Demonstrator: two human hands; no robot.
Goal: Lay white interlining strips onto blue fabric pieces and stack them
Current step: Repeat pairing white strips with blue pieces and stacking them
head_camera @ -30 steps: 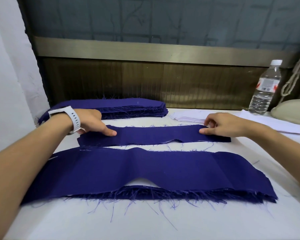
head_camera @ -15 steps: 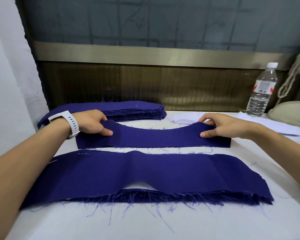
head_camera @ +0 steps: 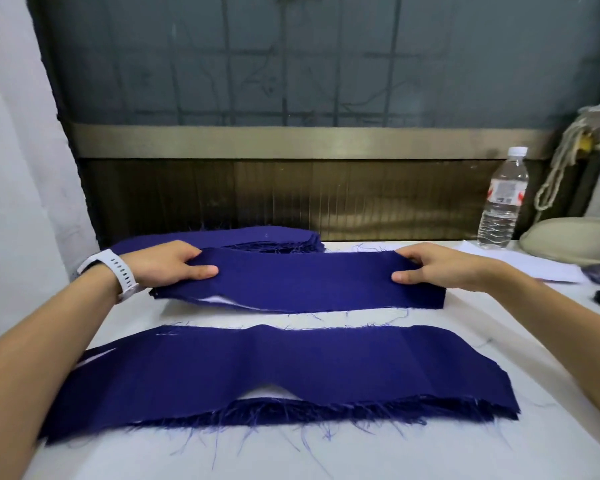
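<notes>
Between the far stack (head_camera: 274, 237) and near stack (head_camera: 291, 368), left hand (head_camera: 163, 265) and right hand (head_camera: 440, 268) pinch one blue piece (head_camera: 305, 278).

A white worktop (head_camera: 326, 455) carries a frayed stack of blue fabric pieces (head_camera: 291, 372) near its front edge and a second blue stack (head_camera: 257, 237) at the back left. At the back right, a clear water bottle (head_camera: 501, 199) stands upright beside flat white sheets (head_camera: 520, 263) and a beige domed object (head_camera: 575, 237).
</notes>
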